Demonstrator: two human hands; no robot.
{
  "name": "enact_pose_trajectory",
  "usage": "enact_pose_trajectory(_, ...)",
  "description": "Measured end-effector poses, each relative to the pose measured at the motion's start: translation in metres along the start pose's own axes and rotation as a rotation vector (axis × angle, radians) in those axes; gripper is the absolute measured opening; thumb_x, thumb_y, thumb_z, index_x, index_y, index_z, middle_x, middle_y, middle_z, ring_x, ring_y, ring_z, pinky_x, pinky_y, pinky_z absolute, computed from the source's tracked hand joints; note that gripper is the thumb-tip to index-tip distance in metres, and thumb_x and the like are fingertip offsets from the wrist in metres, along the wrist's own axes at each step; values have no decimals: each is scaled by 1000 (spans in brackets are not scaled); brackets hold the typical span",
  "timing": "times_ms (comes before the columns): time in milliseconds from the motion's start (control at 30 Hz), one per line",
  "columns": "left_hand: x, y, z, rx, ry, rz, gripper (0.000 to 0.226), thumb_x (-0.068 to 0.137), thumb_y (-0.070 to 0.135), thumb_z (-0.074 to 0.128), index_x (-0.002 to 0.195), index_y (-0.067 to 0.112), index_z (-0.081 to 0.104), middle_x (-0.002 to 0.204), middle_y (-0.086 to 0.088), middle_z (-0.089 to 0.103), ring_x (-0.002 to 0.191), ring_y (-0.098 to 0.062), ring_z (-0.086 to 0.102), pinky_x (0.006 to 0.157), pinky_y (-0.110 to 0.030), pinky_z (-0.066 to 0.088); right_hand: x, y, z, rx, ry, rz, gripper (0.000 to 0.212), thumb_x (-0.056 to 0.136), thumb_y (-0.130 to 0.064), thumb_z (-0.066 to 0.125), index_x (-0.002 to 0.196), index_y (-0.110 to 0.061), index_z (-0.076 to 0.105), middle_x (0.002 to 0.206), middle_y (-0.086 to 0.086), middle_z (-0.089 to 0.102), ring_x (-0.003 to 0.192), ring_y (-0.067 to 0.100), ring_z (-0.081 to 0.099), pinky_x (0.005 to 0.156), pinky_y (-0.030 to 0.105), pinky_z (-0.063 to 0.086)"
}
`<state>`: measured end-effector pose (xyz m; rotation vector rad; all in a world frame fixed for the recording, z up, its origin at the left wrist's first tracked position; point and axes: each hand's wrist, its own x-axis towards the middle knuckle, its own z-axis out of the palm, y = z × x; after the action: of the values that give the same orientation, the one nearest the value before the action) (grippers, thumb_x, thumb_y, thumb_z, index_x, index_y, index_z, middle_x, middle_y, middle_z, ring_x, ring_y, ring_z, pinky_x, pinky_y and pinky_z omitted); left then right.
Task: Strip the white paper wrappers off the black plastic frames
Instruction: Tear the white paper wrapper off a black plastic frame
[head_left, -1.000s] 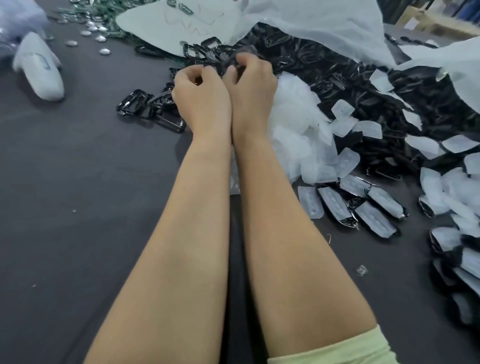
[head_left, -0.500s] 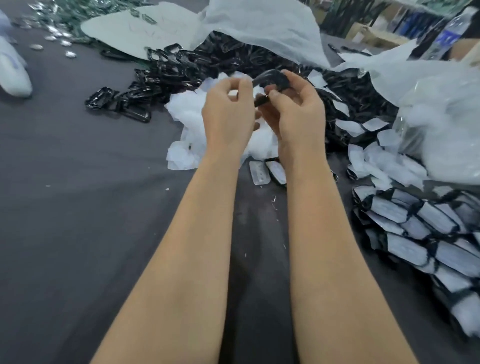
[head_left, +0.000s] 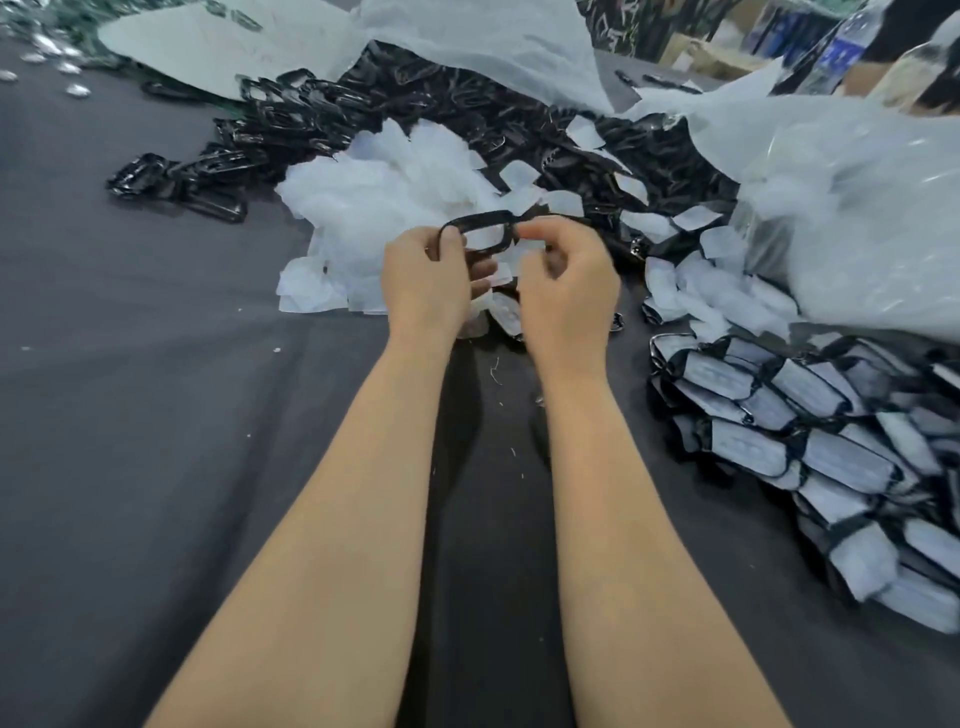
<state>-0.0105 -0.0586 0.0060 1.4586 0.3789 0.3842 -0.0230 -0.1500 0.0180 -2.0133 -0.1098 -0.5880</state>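
A bare black plastic frame (head_left: 480, 221) is held up over the table, above a heap of loose white wrappers (head_left: 384, 208). My left hand (head_left: 428, 283) grips the frame's left end with curled fingers. My right hand (head_left: 566, 288) pinches its right end, where a bit of white paper shows at the fingertips. Wrapped frames (head_left: 810, 431), black with white paper sleeves, are piled at the right. A big heap of stripped black frames (head_left: 322, 114) lies behind the wrappers.
Dark grey cloth (head_left: 156, 389) covers the table. Large white plastic bags (head_left: 857, 208) bulge at the right and back. Small shiny pieces (head_left: 62, 67) are scattered at the far left. Bottles and boxes (head_left: 841, 47) stand beyond the table.
Both hands have come down and toward me with the frame. The frame now shows as an open bare loop held at both ends. The view has shifted left and lower.
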Motion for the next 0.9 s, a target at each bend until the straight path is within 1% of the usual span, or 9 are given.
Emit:
enact_pose_trajectory(67, -1, -3, 0, -83, 6, -37, 29, 100, 8, 41, 74, 11, 53, 66, -2, 61, 50, -4, 65, 49, -18, 51, 8, 11, -6, -198, 82, 87, 32, 90, -1, 44, 111, -6, 68, 128, 9, 57, 124, 20, 48, 102, 20, 33)
enact_pose_trajectory(133, -3, -3, 0, -118, 19, -39, 21, 100, 8, 41, 83, 11, 52, 70, -3, 62, 51, -5, 65, 50, -18, 51, 17, 23, -10, -427, -20, 211, 36, 96, -11, 40, 126, -10, 61, 149, 11, 38, 140, 25, 27, 115, 31, 22)
enact_pose_trajectory(167, -3, -2, 1, -144, 24, -40, 15, 100, 8, 42, 89, 12, 51, 72, -4, 62, 51, -5, 64, 51, -19, 51, 21, 28, -11, -511, -95, 258, 38, 98, -15, 38, 131, -12, 57, 154, 11, 29, 144, 27, 19, 118, 36, 16)
enact_pose_trajectory(233, -3, -2, 2, -175, 32, -30, 10, 99, 7, 42, 94, 13, 48, 73, -4, 62, 51, -6, 64, 52, -19, 51, 28, 31, -9, -601, -211, 319, 40, 100, -22, 35, 137, -15, 50, 159, 10, 17, 147, 29, 9, 120, 42, 10)
enact_pose_trajectory(300, -4, -2, 2, -171, 41, -10, 11, 99, 6, 42, 94, 14, 49, 73, -4, 64, 51, -6, 64, 53, -20, 51, 33, 33, -4, -641, -274, 365, 42, 101, -26, 31, 141, -15, 44, 161, 6, 11, 148, 29, 3, 119, 48, 5)
enact_pose_trajectory(433, -5, -1, 2, -180, 28, 3, 13, 98, 4, 43, 94, 12, 52, 74, -4, 64, 50, -6, 62, 59, -22, 54, 35, 36, 3, -677, -248, 400, 49, 102, -31, 30, 145, -8, 33, 159, 3, 17, 147, 30, 2, 117, 54, 2)
enact_pose_trajectory(633, -7, 0, 3, -180, 14, -11, 14, 98, 4, 43, 96, 14, 53, 75, -3, 65, 51, -6, 61, 56, -19, 53, 39, 35, 6, -665, -272, 400, 45, 100, -30, 33, 144, -20, 35, 161, 2, 10, 147, 31, -6, 115, 58, -2)
enact_pose_trajectory(733, -6, 0, 3, -178, 13, -20, 14, 98, 4, 42, 97, 13, 53, 75, -3, 65, 50, -5, 61, 55, -18, 51, 41, 35, 8, -677, -296, 414, 48, 101, -32, 30, 147, -20, 30, 161, 2, 11, 147, 31, -4, 115, 59, -3)
enact_pose_trajectory(900, -7, 0, 5, -166, 1, -16, 12, 98, 5, 42, 99, 11, 52, 77, -4, 65, 50, -4, 60, 55, -18, 52, 38, 35, 8, -631, -225, 393, 51, 102, -40, 25, 146, -16, 34, 159, 2, 18, 147, 29, 0, 115, 59, -2)
